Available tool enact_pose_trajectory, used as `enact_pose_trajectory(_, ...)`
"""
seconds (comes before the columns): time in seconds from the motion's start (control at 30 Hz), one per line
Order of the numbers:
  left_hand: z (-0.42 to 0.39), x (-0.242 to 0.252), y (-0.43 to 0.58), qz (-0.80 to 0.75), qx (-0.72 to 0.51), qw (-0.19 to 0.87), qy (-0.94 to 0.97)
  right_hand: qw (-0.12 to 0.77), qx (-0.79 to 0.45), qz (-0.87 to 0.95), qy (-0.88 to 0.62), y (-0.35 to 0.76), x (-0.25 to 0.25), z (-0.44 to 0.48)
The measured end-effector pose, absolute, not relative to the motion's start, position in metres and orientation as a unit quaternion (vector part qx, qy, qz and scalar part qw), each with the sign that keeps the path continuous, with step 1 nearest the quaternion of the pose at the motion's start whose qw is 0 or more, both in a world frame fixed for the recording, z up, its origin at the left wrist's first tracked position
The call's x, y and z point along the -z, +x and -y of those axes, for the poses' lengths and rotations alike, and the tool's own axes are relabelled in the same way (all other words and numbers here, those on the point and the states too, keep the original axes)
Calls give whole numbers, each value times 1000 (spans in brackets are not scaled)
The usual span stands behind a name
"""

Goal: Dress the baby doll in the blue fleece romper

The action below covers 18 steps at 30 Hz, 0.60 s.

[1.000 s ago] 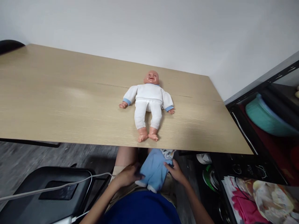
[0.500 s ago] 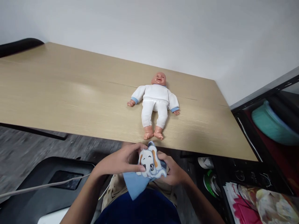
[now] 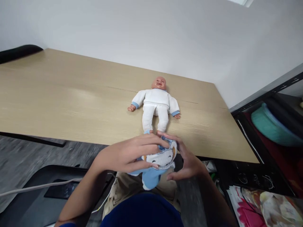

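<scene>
A light blue piece of cloth with a white puppy face (image 3: 161, 158) is bunched between my hands at the table's front edge. Across the puppy face lies my left hand (image 3: 132, 154), its fingers and thumb closed on the cloth. My right hand (image 3: 187, 159) holds the top right edge with its fingers, while its thumb stands off below. Just beyond, a baby doll (image 3: 156, 96) lies on its back in a white suit with blue cuffs, head toward the wall. Its feet are mostly hidden behind my hands and the cloth.
The wooden table (image 3: 71, 104) runs up to the white wall. At the right, a dark shelf holds a teal basin (image 3: 274, 126), with packets (image 3: 267, 205) lower down. A black chair (image 3: 30, 198) with a phone and a cable stands at lower left.
The cloth and both hands have moved up and forward, over the doll's feet. The puppy face has tilted and is partly covered by my left fingers. My right thumb has come away from the cloth.
</scene>
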<state>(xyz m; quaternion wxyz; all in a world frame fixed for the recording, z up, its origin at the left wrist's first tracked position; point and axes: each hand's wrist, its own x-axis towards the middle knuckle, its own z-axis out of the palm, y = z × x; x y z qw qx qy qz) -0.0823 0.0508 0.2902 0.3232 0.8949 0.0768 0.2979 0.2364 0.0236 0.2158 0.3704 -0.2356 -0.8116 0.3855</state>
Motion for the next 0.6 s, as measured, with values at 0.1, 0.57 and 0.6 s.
enact_pose_trajectory(0.1, -62, -313, -80, -139, -260, 295, 909, 355, -314, 849, -231, 240, -247, -42)
enact_pose_trajectory(0.57, -192, -343, -67, -127, -241, 424, 864, 212, -511, 802, -225, 263, -287, -166)
enact_pose_trajectory(0.6, -201, -342, -63, -139, -232, 422, 866, 179, -513, 811, -218, 264, -287, -176)
